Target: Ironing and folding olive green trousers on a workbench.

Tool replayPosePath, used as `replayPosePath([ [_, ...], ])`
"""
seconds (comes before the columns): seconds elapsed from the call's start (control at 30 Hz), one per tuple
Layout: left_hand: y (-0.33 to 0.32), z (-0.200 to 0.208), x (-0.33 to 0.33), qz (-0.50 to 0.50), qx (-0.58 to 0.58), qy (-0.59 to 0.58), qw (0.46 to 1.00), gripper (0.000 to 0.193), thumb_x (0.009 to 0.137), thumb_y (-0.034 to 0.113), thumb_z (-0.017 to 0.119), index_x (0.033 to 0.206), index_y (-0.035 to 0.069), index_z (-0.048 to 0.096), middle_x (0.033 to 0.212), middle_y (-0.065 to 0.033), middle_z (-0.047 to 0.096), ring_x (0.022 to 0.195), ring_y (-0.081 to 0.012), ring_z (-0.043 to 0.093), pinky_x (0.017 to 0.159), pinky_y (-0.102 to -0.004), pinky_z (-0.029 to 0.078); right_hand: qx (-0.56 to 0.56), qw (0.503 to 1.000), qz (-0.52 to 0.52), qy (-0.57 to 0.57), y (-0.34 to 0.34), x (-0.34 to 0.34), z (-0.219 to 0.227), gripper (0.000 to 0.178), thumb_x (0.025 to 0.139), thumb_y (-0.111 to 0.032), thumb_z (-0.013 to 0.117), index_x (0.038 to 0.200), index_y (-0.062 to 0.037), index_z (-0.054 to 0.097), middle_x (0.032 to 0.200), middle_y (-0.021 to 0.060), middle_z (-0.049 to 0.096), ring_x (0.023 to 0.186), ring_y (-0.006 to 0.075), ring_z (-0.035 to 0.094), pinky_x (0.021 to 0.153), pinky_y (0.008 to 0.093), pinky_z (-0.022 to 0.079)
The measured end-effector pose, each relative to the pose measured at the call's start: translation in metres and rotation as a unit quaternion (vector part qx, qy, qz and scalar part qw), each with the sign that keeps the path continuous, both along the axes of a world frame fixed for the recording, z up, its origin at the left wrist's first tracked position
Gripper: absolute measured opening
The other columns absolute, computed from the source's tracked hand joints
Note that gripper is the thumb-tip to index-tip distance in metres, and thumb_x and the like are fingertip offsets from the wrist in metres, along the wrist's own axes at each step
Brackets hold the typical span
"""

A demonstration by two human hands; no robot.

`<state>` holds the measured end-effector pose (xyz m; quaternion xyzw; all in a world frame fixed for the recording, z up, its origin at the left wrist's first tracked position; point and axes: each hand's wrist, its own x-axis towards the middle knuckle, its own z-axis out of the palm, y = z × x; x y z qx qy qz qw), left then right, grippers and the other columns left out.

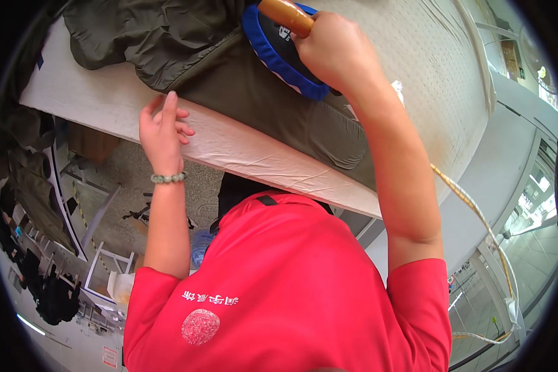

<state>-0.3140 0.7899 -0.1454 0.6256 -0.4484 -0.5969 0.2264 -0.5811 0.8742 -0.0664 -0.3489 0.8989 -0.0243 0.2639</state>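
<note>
My right hand point(339, 54) is wrapped round the brown handle of an iron point(268, 42) with a dark body and a blue rim. The iron rests on a dark olive garment point(273, 108) spread over a white padded ironing table point(217, 139). Toward the left, the cloth is bunched up in loose folds. My left hand point(162, 130), with a beaded bracelet at its wrist, is held at the table's near edge, close to the bunched cloth. Its fingers are apart and hold nothing. Whether the index fingertip touches the cloth, I cannot tell.
A white and yellow hose or cord point(477, 204) hangs in a loop at the right of the table. Dark garments point(40, 198) hang over a rack on the left. Below the table are a cardboard box point(93, 141) and a clear blue plastic bottle point(201, 245).
</note>
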Motion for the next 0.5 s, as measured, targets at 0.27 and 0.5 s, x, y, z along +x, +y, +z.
replayPosePath([
  [0.27, -0.010, -0.002, 0.012, -0.063, 0.021, 0.125, 0.990, 0.020, 0.100, 0.022, 0.065, 0.092, 0.005, 0.061, 0.059, 0.0003, 0.053, 0.048, -0.0088, 0.054, 0.043, -0.0219, 0.040, -0.005, 0.988, -0.155, -0.016, 0.095, -0.001, 0.019, 0.036, 0.089, -0.026, 0.070, 0.116, -0.0038, 0.068, 0.093, 0.0229, 0.073, 0.091, 0.0426, 0.070, 0.082, 0.0476, 0.054],
  [0.5, -0.015, -0.012, 0.022, -0.082, -0.011, 0.106, 0.991, 0.020, 0.100, 0.022, 0.065, 0.090, 0.006, 0.059, 0.058, 0.0010, 0.053, 0.046, -0.0087, 0.051, 0.044, -0.0231, 0.041, 0.066, 0.998, -0.017, -0.017, 0.125, 0.035, 0.028, 0.044, 0.089, -0.029, 0.075, 0.123, -0.0037, 0.064, 0.089, 0.0200, 0.073, 0.089, 0.0372, 0.072, 0.080, 0.0438, 0.055],
])
